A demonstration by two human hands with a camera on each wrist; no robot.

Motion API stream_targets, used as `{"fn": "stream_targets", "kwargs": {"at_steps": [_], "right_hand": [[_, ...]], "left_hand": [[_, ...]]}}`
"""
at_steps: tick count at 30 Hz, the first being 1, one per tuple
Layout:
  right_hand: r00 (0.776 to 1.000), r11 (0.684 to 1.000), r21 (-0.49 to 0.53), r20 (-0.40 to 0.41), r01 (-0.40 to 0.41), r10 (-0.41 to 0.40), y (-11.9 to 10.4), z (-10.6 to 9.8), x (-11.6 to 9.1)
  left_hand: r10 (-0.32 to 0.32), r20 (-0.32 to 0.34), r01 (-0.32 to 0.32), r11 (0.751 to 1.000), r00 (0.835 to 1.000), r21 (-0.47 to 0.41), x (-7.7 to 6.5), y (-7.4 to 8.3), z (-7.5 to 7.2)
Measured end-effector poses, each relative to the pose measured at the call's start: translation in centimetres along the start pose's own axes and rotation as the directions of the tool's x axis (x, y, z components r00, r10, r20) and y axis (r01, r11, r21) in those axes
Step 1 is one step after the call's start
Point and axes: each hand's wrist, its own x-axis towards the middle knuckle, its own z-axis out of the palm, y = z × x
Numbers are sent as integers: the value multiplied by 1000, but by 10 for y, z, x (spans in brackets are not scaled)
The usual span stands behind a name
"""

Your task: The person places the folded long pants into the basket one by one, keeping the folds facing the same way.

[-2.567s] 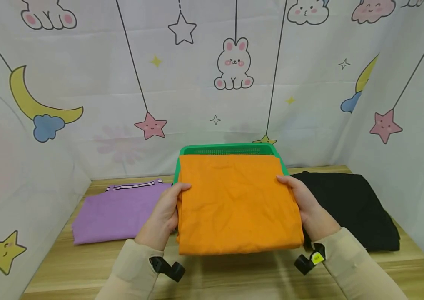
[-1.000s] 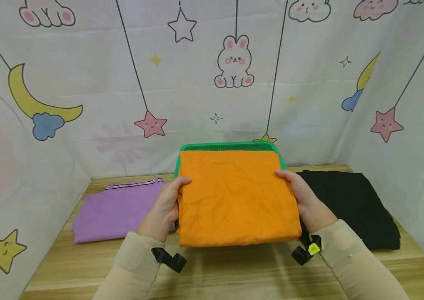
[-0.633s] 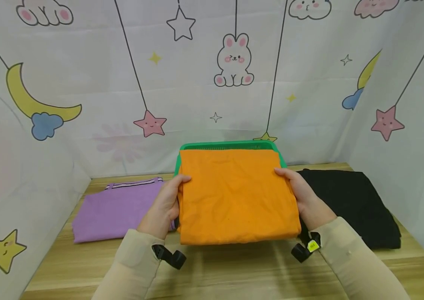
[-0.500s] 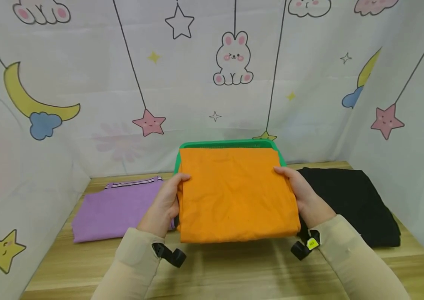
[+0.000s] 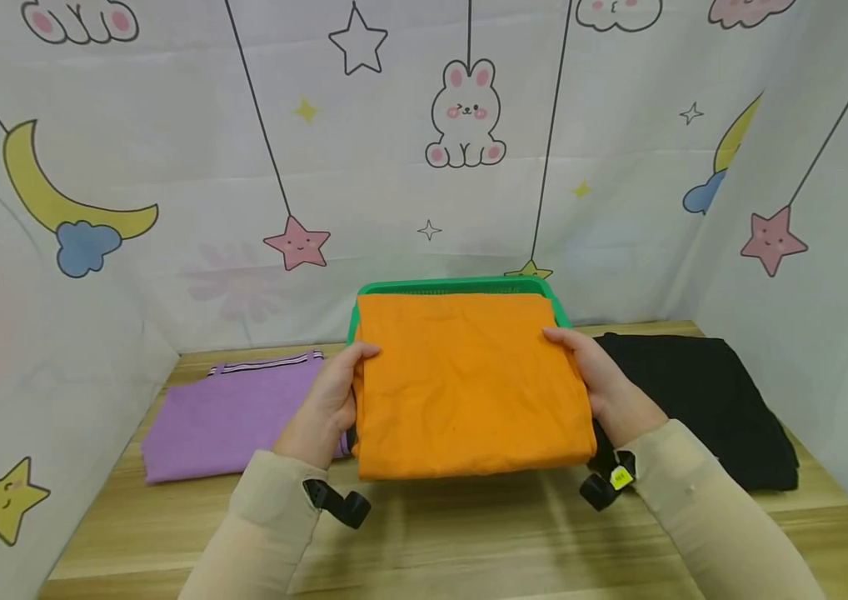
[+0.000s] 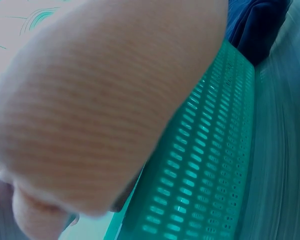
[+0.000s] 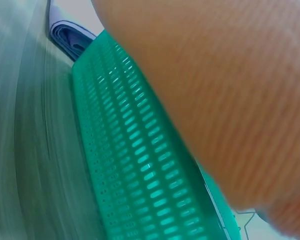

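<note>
A folded piece of orange cloth [image 5: 469, 387] spans the gap between my two hands in the head view. My left hand [image 5: 326, 404] grips its left edge, thumb on top. On the opposite edge my right hand [image 5: 611, 387] holds it the same way, the other fingers hidden beneath. Behind and below the cloth is a green basket [image 5: 454, 285], mostly covered by it. Both wrist views show the slotted basket wall [image 6: 200, 145] close to the hands, but not the cloth itself clearly.
Folded purple cloth [image 5: 221, 425] with a striped band lies left of the basket on the wooden table [image 5: 469, 542]. Folded black cloth [image 5: 701, 408] lies to the right. A printed white curtain [image 5: 394, 192] hangs behind and at both sides.
Both hands and the orange cloth have shifted slightly up and forward in the head view, covering more of the basket's inner back wall. The grip looks unchanged. The head view has tilted a little.
</note>
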Motion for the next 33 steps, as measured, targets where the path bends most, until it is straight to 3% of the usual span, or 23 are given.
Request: {"fn": "stream_targets", "kwargs": {"at_steps": [20,33], "right_hand": [[1000,999,-34,-14,-5,4,-2,-2,4],[997,994,-104,-73,-29,22,2,-12,10]], "left_hand": [[38,1,-38,999,999,34,3,1,-1],[62,51,-64,997,997,33,3,1,-4]]}}
